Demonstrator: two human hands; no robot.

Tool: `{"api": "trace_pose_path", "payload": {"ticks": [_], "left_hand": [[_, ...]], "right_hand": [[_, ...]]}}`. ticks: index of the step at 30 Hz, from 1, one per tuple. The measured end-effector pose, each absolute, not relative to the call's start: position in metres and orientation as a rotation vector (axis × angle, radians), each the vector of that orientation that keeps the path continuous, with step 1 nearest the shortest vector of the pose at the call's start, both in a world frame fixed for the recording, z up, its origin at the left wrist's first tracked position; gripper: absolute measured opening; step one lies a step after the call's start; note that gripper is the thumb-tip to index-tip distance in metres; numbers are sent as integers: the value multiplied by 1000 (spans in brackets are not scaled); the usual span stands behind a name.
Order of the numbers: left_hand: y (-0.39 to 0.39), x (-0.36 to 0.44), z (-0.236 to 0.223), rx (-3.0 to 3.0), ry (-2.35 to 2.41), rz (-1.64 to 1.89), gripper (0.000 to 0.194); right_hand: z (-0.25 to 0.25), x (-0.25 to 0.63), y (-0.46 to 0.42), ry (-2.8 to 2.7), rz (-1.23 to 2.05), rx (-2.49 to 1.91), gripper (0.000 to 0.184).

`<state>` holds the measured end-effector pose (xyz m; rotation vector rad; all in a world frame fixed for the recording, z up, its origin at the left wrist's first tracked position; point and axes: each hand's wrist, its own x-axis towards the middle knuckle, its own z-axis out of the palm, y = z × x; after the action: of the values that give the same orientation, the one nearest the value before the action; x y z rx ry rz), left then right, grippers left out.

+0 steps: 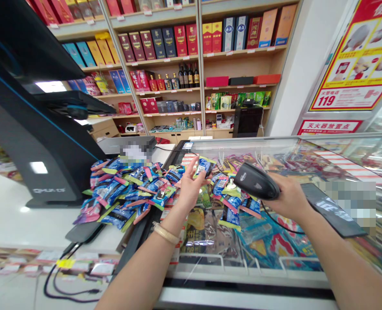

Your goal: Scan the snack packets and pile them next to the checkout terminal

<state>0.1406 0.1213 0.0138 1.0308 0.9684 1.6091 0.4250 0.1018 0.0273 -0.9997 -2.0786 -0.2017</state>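
In the head view my right hand (289,196) is wrapped round a black barcode scanner (257,181), its head turned left over the freezer's glass top. My left hand (191,185) pinches a small blue snack packet (205,165) with its printed label facing up. To the left of that hand lies a big heap of similar blue, pink and green packets (122,193). Under and just left of the scanner a smaller group of the same packets (230,204) rests on the glass. The scanner's cable runs below my right hand.
A dark payment terminal (42,112) stands on the white counter (13,215) at left. A black tablet or phone (333,211) lies on the glass to the right. The glass-topped freezer (210,269) holds ice-cream packages. Shelves of boxed bottles (165,43) stand behind.
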Motion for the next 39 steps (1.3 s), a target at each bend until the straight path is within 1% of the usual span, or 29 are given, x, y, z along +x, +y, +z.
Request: {"api": "trace_pose_path", "payload": {"ticks": [3,5,9,11,15,21,29,34,36,39], "left_hand": [[121,141,7,1339,1073,1585,43],[121,141,4,1511,1114,1589,39],[118,142,2,1753,1180,1621,46],[116,142,2,1824,1199,1627,49],[115,142,3,1921,1231,1602,48],[113,143,4,1951,1253,1576,46],[114,142,4,1983,1278,1576,48],[114,145,-2,2010,1304,1519,50],[114,151,-4,2115,1296,1468,51],[114,164,-7,2314,1211,1342,53]], "right_hand": [[30,414,95,-2123,-133,-956,23],[33,409,91,-2157,-84,-945,24],[37,405,86,-2223,-11,-948,31],[37,404,85,-2241,8,-952,31],[34,404,85,-2263,37,-968,24],[34,404,86,-2254,58,-959,31],[37,403,86,-2220,56,-964,30],[34,422,96,-2125,-91,-1010,28],[34,440,104,-2048,-198,-1131,32],[31,471,116,-1885,-384,-1380,32]]}}
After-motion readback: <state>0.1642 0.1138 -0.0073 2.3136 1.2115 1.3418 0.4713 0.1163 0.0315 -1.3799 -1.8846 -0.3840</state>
